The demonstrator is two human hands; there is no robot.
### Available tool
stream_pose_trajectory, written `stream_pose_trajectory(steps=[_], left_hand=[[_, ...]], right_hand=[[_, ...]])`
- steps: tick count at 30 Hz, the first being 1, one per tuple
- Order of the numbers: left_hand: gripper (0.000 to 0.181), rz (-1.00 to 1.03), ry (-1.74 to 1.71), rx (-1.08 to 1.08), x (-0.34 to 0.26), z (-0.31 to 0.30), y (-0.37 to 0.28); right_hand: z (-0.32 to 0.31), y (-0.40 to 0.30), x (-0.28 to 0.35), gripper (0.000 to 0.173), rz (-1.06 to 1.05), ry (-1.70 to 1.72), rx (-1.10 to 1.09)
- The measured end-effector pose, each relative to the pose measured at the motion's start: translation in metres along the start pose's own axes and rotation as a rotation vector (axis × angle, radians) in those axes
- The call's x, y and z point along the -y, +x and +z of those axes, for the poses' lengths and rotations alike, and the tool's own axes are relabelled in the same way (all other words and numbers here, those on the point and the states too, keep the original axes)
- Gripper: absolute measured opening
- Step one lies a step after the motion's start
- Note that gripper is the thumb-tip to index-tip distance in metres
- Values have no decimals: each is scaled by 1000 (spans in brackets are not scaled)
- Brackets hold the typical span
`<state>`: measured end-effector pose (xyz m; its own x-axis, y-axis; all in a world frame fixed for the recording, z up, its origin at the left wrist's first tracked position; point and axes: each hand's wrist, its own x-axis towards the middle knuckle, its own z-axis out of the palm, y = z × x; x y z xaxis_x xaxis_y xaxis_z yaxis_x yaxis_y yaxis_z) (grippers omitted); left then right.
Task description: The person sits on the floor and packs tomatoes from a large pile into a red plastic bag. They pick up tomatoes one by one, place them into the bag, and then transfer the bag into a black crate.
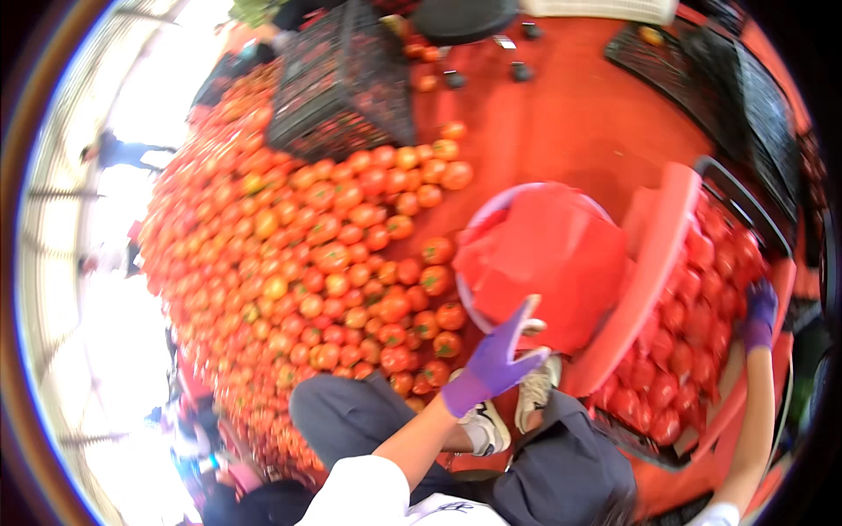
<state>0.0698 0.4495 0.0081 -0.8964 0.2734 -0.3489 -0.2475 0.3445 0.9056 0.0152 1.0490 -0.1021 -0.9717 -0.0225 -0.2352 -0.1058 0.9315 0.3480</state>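
Observation:
My left hand [498, 360], in a purple glove with pale fingertips, is held over the near edge of a round tub [482, 214] and has its fingers spread, with nothing in them. Red sheet material [552, 256] covers most of the tub's top. On the right, my right hand [761, 312], in a similar glove, reaches to the far side of a crate lined with red-pink material [668, 263]. Red-wrapped round items [684, 329] fill that crate. The fingers of this hand are blurred, so its hold is unclear. A large heap of tomatoes [329, 256] spreads to the left.
A black plastic crate [342, 85] rests on the tomato heap. A wheeled stool [464, 20] stands beyond. Another black crate [664, 66] and dark plastic sheeting [756, 98] lie at the upper right. Red covering [559, 118] spreads over the floor. People are blurred at the left.

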Motion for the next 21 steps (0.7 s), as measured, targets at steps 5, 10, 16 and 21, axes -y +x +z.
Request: stream_pose_trajectory(steps=[5,10,16,21], left_hand=[[76,-22,-8,-56,28,-32,-3],[63,-94,-198,-403,112,-95,37],[42,183,642,-736,147,-219,149],[36,207,1200,-859,144,-380,213]], right_hand=[[83,14,-40,86,-38,190,33],[77,33,-79,105,62,800,257],[65,-6,-58,74,73,763,-237],[67,-9,41,50,309,-129,-365]])
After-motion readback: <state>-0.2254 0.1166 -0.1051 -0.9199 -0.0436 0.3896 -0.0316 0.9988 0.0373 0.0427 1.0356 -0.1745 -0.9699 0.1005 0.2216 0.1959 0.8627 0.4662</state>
